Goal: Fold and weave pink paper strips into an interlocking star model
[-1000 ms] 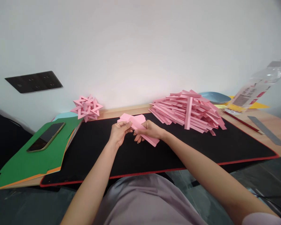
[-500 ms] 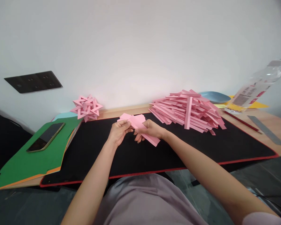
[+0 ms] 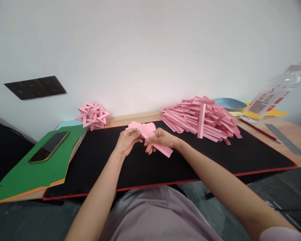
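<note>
A pink paper strip [image 3: 163,149] slants between my hands above the black mat. My left hand [image 3: 128,141] pinches its upper left end between thumb and fingers. Lower down, my right hand [image 3: 162,139] grips the same strip, thumb on top and fingers underneath. More pink paper pieces [image 3: 134,125] show just behind my fingers; whether they are held or lie on the mat I cannot tell. Beyond my right hand is a heap of folded pink strips [image 3: 190,117]. A pink star-shaped paper model [image 3: 93,115] stands at the back left.
The black mat [image 3: 95,174] has a red edge. On the left, a phone [image 3: 49,147] lies on green paper sheets [image 3: 17,177]. To the right are a blue dish [image 3: 231,104], a clear bottle [image 3: 273,93], a pencil [image 3: 259,130] and a grey ruler [image 3: 286,140]. A wall closes the back.
My right hand and the lower end of the strip have shifted very slightly to the right. My left hand stays nearly in place.
</note>
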Action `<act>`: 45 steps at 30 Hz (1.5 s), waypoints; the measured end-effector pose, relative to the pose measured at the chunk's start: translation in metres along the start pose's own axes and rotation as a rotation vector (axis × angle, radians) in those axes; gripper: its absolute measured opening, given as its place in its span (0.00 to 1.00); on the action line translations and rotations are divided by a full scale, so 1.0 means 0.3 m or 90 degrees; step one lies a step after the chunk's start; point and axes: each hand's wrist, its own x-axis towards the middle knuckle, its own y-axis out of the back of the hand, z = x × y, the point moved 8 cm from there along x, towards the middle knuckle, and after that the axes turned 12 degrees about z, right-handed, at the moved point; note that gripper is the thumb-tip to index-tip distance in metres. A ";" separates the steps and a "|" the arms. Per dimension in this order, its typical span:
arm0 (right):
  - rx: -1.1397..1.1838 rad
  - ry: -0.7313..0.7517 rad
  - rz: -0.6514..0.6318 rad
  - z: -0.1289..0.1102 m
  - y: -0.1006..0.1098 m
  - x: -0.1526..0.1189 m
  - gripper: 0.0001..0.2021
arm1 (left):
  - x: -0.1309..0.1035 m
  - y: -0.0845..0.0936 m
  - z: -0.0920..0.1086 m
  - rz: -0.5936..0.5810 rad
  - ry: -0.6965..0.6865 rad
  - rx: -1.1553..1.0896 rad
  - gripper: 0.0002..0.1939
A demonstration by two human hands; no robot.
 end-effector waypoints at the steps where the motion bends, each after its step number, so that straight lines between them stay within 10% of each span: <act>1: 0.002 -0.002 0.000 0.001 -0.001 0.000 0.20 | -0.001 -0.002 0.001 -0.003 0.000 0.003 0.13; 45: -0.068 0.076 0.063 -0.022 0.015 0.002 0.17 | 0.017 0.045 0.016 0.122 -0.080 0.012 0.12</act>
